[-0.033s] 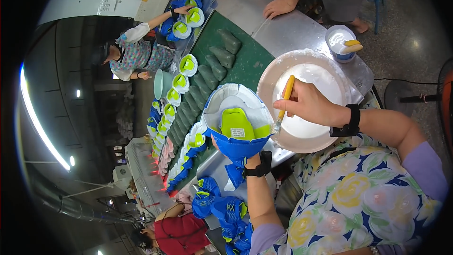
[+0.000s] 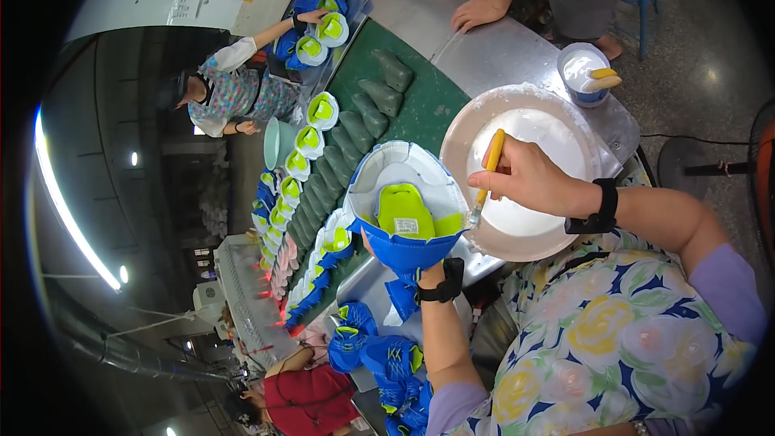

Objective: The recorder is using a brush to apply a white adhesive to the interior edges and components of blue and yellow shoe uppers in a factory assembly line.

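My left hand [image 2: 433,275], mostly hidden behind the piece, holds up a blue shoe upper [image 2: 416,253] with its white inner edge and lime-green lining facing me. A small printed label sits inside it. My right hand [image 2: 539,183] pinches a brush [image 2: 495,153] by its yellow handle. The bristles point down and meet the upper's right edge. Just beyond the brush stands a wide pale basin [image 2: 468,125] with white liquid [image 2: 529,133] in it.
A white-filled bucket [image 2: 575,64] with a yellow-handled brush stands behind the basin. A green conveyor belt [image 2: 432,85] carries dark shoe lasts [image 2: 375,117] and rows of uppers [image 2: 309,141]. Blue shoe uppers [image 2: 387,359] lie by my left forearm. Several co-workers [image 2: 250,93] are around the line.
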Tool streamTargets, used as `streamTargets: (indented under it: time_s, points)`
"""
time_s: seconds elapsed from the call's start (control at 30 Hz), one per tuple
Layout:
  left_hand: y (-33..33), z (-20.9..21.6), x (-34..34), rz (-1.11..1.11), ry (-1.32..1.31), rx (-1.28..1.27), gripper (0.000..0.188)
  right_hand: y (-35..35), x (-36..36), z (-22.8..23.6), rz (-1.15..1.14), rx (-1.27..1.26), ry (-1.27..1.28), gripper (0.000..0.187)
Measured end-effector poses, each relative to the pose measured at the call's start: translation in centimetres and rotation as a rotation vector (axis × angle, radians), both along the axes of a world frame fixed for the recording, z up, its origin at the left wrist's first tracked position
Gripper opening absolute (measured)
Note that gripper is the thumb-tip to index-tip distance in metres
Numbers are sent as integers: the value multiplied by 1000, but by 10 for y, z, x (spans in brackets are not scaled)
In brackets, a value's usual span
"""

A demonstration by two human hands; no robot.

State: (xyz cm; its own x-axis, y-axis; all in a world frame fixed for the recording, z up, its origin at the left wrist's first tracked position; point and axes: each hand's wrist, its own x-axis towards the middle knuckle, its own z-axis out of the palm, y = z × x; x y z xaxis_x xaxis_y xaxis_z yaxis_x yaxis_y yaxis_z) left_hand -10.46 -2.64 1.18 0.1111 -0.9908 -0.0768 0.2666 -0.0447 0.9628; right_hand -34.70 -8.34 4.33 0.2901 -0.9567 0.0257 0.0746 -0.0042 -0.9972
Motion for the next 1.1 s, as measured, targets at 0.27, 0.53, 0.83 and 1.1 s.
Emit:
streamTargets:
  time_s: [0.27, 0.53, 0.83, 1.1]
  points:
    - [16, 13, 56, -243, 325, 68, 57, -17, -29, 19, 145, -517, -75, 25]
    - [31, -37, 11, -185, 487, 154, 63, -5, 12, 29, 411, -1034, -327, 22]
    - [37, -30, -15, -5, 453, 161, 63, -46, -7, 20, 395, -743, 174, 24]
    - [46, -26, 11, -19, 503, 139, 63, -63, -43, 18, 499, -459, 302, 27]
